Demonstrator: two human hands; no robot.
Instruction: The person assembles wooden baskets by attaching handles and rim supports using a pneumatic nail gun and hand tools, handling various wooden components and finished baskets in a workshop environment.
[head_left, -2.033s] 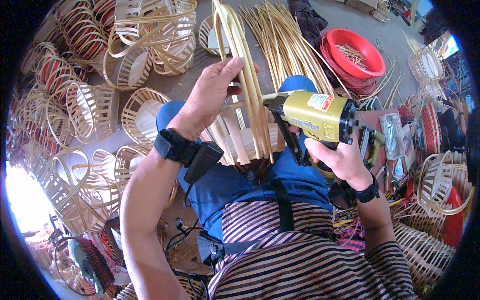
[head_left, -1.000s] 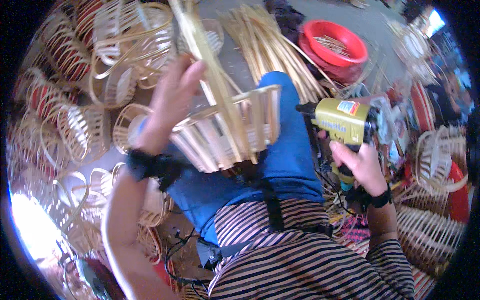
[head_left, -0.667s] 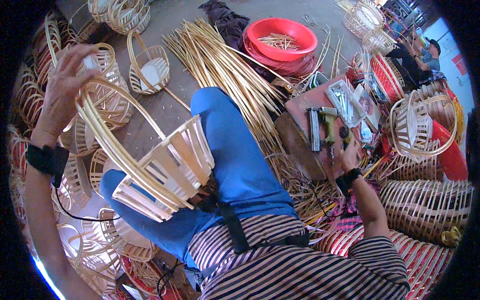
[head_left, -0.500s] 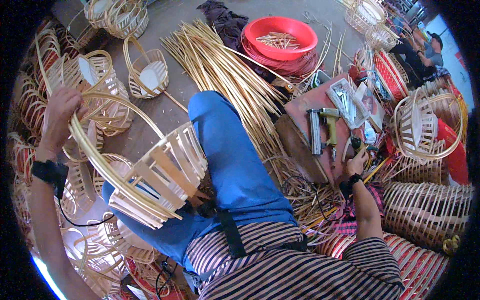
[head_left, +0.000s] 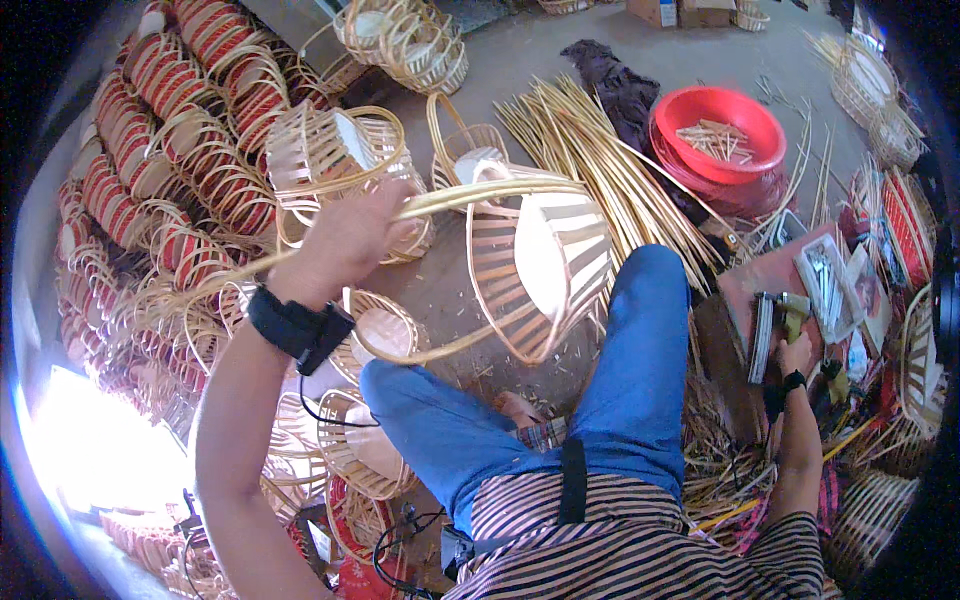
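Above my knees, my left hand (head_left: 345, 240) is clenched around the long curved handle (head_left: 470, 195) of a slatted bamboo basket (head_left: 540, 270), holding it up in the air. That basket tips on its side, its open mouth turned toward my right, its pale base showing inside, and it hangs over the floor between my blue trouser legs and the heap of finished baskets (head_left: 330, 160). On that wrist sits a black strap (head_left: 295, 325) with a thin cable trailing down. Off to my right, my right hand (head_left: 797, 352) rests on the yellow nail gun (head_left: 775, 320), which lies on a reddish board (head_left: 770, 290) beside my right knee; my fingers seem to lie over its grip, but I cannot tell if they close on it. A tray of staples (head_left: 825, 285) sits just beside the gun. Farther out, a bundle of long bamboo strips (head_left: 590, 150) fans across the floor, and a red basin (head_left: 715, 125) with short sticks in it stands near their far end. Stacks of red-banded baskets (head_left: 170, 170) crowd my left side.
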